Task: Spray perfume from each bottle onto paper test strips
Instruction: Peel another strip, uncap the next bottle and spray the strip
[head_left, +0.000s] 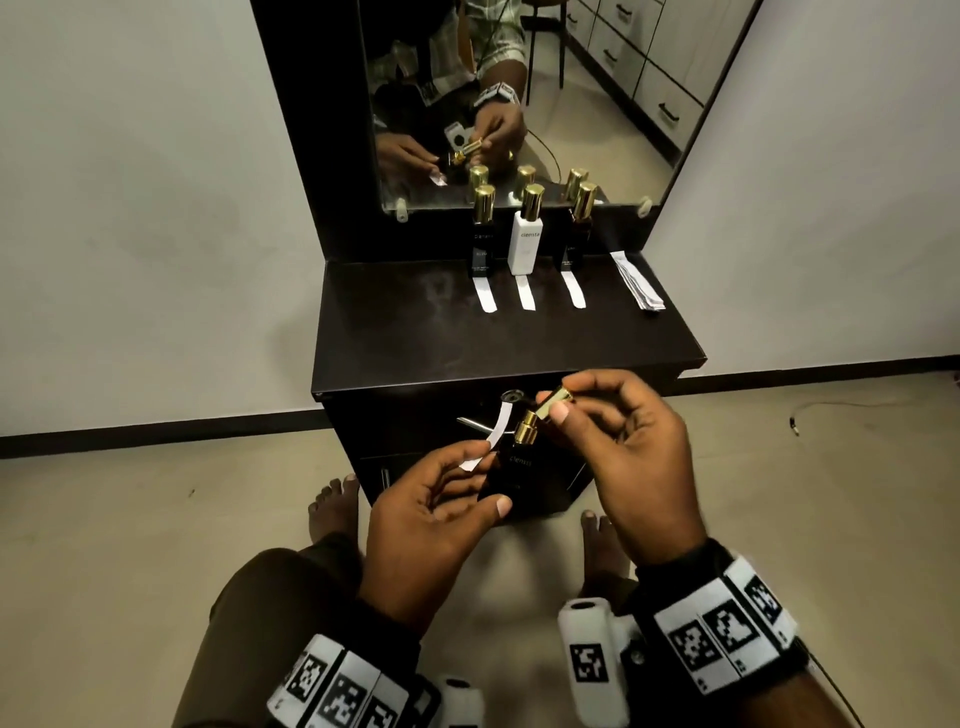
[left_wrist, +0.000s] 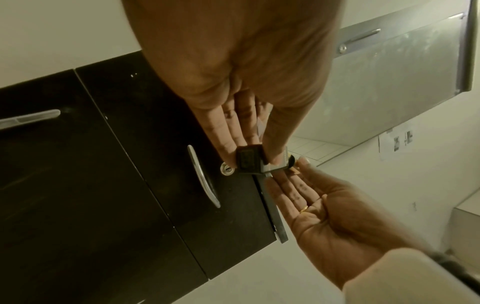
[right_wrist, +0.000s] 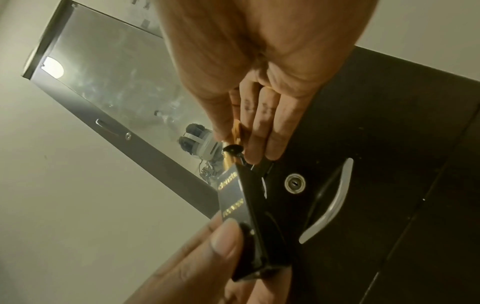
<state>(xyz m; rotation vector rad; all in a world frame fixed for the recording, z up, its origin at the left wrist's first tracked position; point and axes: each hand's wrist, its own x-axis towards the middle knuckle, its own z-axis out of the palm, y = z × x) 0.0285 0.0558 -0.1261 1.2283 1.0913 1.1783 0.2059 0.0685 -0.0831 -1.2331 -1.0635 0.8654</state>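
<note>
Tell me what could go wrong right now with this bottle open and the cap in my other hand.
1. The left hand holds both the black bottle and the curled paper strip; the strip could slip or bend away from the nozzle.
2. The gold cap, pinched by the right hand, could drop to the floor.
3. Spray may miss the narrow strip.

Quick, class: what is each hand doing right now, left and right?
Left hand: closed, holding the black perfume bottle and a paper test strip.
Right hand: closed, pinching the gold cap, off the bottle.
</note>
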